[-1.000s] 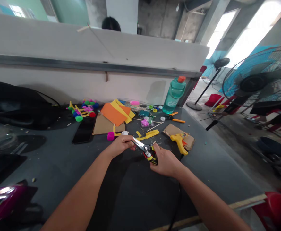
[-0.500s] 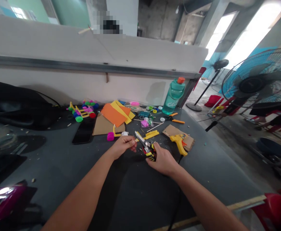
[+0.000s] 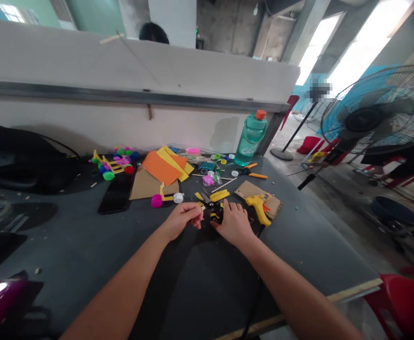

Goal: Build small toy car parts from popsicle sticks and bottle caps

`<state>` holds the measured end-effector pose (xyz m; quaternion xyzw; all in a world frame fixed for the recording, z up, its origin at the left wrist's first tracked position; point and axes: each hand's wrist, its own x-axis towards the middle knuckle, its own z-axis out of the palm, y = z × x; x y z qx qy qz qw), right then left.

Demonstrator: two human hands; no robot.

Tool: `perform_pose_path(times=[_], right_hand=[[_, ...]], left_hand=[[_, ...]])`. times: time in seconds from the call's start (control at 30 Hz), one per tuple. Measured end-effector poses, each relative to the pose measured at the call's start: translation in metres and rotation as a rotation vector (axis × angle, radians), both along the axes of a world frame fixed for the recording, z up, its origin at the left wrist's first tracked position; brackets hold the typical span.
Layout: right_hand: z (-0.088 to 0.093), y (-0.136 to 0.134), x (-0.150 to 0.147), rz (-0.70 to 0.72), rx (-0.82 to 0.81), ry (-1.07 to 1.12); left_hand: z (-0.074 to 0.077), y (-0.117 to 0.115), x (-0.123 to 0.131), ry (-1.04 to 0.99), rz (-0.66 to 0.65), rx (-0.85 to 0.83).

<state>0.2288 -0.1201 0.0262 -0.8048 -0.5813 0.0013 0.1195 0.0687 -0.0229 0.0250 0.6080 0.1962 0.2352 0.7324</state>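
Note:
My left hand (image 3: 184, 220) is closed in a pinch, with a small pale piece (image 3: 202, 208) showing at the fingertips; its kind is unclear. A pair of cutting pliers (image 3: 212, 207) with black, yellow and red handles lies low on the table, its jaws pointing away from me. Over the handles rests my right hand (image 3: 233, 222), fingers spread and reaching forward, partly hiding them. Just beyond the pliers is a yellow strip (image 3: 220, 195). Left of it stands a yellow frame (image 3: 162, 192) with a magenta cap (image 3: 156, 200) and a white cap (image 3: 178, 198).
A yellow glue gun (image 3: 260, 208) lies on cardboard (image 3: 244, 190) at right. Behind are orange sheets (image 3: 160, 167), orange-handled pliers (image 3: 256, 175), several caps and a teal bottle (image 3: 250, 141). A phone (image 3: 115, 196) and colourful wheeled models (image 3: 113, 165) sit at left. A fan (image 3: 366, 118) stands beyond the table.
The cutting pliers have gone from raised in my right hand to low on the table. My right hand's fingers have spread from their grip. The view has shifted slightly.

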Motion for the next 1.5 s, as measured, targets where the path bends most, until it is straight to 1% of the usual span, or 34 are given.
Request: perform_pose_path(times=[0.03,0.1,0.13,0.2,0.3,0.37,0.47,0.63,0.83,0.97,1.07,1.1,1.17,1.23,1.3,1.4,1.5], right_hand=[[0.001,0.0,0.001,0.009,0.035,0.008],[0.006,-0.001,0.003,0.05,0.164,0.06],[0.008,-0.003,0.003,0.087,0.241,0.118],[0.013,-0.006,0.002,0.179,0.367,0.301],[0.016,-0.01,-0.002,0.294,0.45,0.594],[0.016,-0.011,-0.006,0.317,0.479,0.702],[0.015,-0.011,-0.008,0.303,0.52,0.75],[0.015,-0.011,-0.008,0.3,0.578,0.747],[0.015,-0.01,-0.008,0.332,0.596,0.735],[0.013,-0.009,-0.008,0.318,0.551,0.763],[0.012,-0.008,-0.008,0.269,0.509,0.878],[0.012,-0.008,-0.008,0.239,0.48,0.968],[0.011,-0.007,-0.009,0.175,0.384,1.25],[0.011,-0.006,-0.008,0.127,0.248,1.58],[0.011,-0.006,-0.005,0.102,0.12,1.808],[0.011,-0.006,0.001,0.068,-0.002,1.911],[0.011,-0.007,0.004,0.05,-0.041,1.934]], left_hand=[[-0.001,-0.001,0.001,0.0,0.0,0.007],[-0.001,-0.004,0.004,-0.004,-0.007,0.013],[-0.001,-0.006,0.005,-0.008,-0.011,0.013],[-0.001,-0.008,0.007,-0.016,-0.015,0.018],[0.0,-0.012,0.01,-0.022,-0.027,0.066],[0.0,-0.014,0.013,-0.017,-0.047,0.106],[-0.003,-0.015,0.016,0.006,-0.061,0.124],[-0.008,-0.015,0.018,0.053,-0.045,0.102],[-0.007,-0.015,0.016,0.061,-0.069,0.084],[-0.007,-0.017,0.016,0.07,-0.073,0.099],[-0.009,-0.016,0.017,0.094,-0.063,0.129],[-0.011,-0.016,0.017,0.101,-0.06,0.149],[-0.013,-0.015,0.016,0.112,-0.053,0.203],[-0.014,-0.014,0.015,0.116,-0.057,0.266],[-0.015,-0.014,0.014,0.115,-0.081,0.323],[-0.014,-0.014,0.013,0.119,-0.126,0.371],[-0.013,-0.014,0.014,0.127,-0.153,0.384]])
